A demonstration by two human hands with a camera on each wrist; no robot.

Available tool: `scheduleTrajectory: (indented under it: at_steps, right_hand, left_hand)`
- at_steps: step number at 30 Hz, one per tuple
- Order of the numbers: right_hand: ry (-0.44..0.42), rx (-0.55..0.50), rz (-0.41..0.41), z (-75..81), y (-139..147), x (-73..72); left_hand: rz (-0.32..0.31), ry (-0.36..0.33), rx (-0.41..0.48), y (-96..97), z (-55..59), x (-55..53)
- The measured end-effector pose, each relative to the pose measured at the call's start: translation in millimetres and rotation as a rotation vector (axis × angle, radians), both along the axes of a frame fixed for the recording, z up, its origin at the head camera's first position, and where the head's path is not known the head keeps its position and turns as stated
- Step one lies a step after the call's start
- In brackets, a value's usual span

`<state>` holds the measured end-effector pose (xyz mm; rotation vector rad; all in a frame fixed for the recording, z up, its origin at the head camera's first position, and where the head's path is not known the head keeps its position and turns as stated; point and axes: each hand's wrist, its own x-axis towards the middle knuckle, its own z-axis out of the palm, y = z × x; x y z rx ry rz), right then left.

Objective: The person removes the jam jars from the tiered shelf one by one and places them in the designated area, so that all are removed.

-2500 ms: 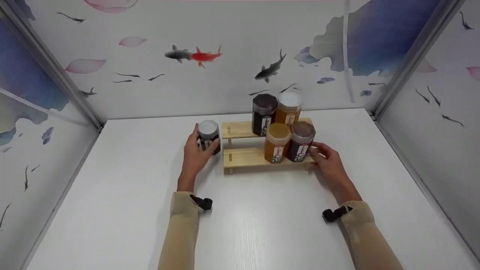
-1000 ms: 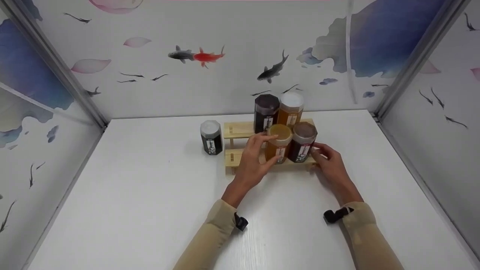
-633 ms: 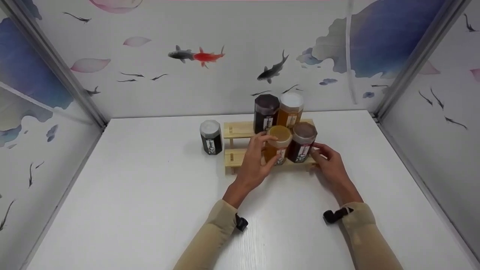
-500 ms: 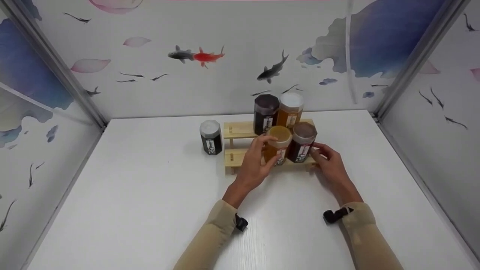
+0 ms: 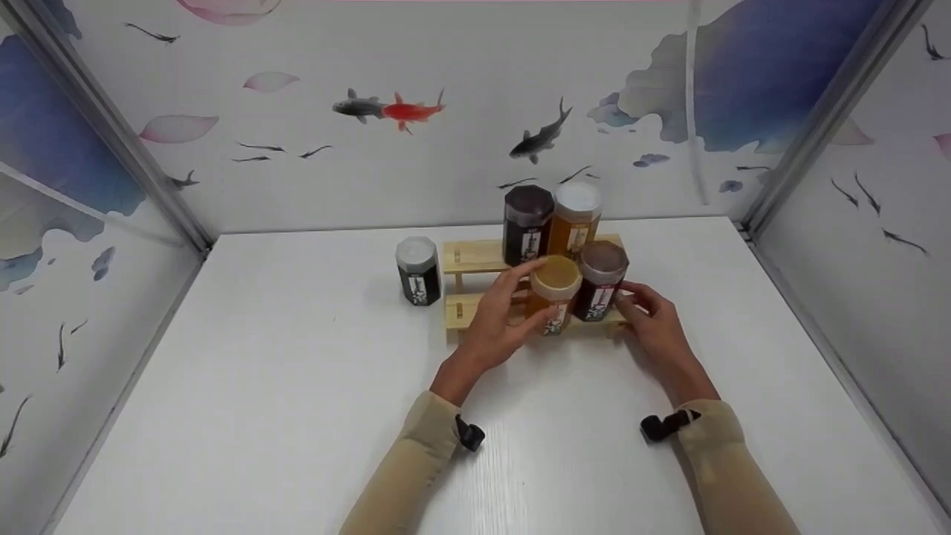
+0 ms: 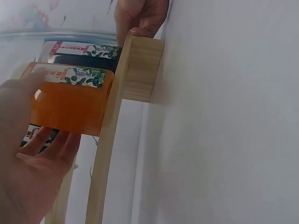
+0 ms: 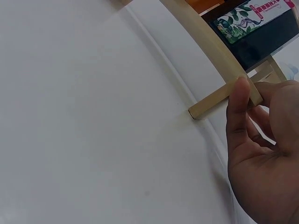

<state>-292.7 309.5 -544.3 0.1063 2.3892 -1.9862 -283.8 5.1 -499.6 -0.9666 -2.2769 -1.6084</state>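
My left hand [image 5: 492, 325] holds an amber jar with a yellowish lid [image 5: 556, 276], thumb in front and fingers behind. In the left wrist view the amber jar [image 6: 70, 105] has its base right at the edge of the lower shelf. A two-tier wooden rack [image 5: 466, 310] stands below it. With thumb and fingers, my right hand [image 5: 655, 327] pinches the right end of the lower shelf; the right wrist view shows the thumb on the wood [image 7: 219, 51]. A dark jar [image 5: 598, 293] stands on that shelf, close beside the amber one.
On the upper shelf are a dark jar [image 5: 527, 227] and an amber jar with a white lid [image 5: 576, 215]. Another dark jar with a pale lid [image 5: 418, 273] stands on the white table [image 5: 282, 357], left of the rack. Patterned walls [image 5: 461, 163] enclose the table.
My left hand let go of the pale-lidded dark jar left of the rack and moved right to the front amber jar, which has now shifted slightly forward. My right hand stayed on the rack.
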Motion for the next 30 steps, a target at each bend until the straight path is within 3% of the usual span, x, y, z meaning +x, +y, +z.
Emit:
scheduleTrajectory:
  at_steps: [5, 12, 17, 24, 30]
  right_hand:
    - [-0.014, -0.008, -0.012, 1.0, 0, 0.2]
    - [-0.020, 0.007, -0.015, 1.2, 2, 0.8]
    - [0.014, 0.044, -0.025, 1.8, 4, 2.1]
    - [0.018, 0.075, -0.024, 2.1, 4, 0.7]
    - [-0.017, 0.048, -0.013, 0.1, 1, -0.4]
  left_hand:
    - [0.003, -0.010, -0.034, 0.5, 2.5, 0.9]
    - [0.047, 0.064, -0.066, -6.8, 5.0, 1.7]
    - [0.070, 0.099, -0.067, -18.7, 13.8, -1.9]
    - [0.133, 0.121, 0.044, -56.3, 34.1, -5.9]
    - [0.241, 0.148, 0.087, -104.4, 37.2, -8.4]
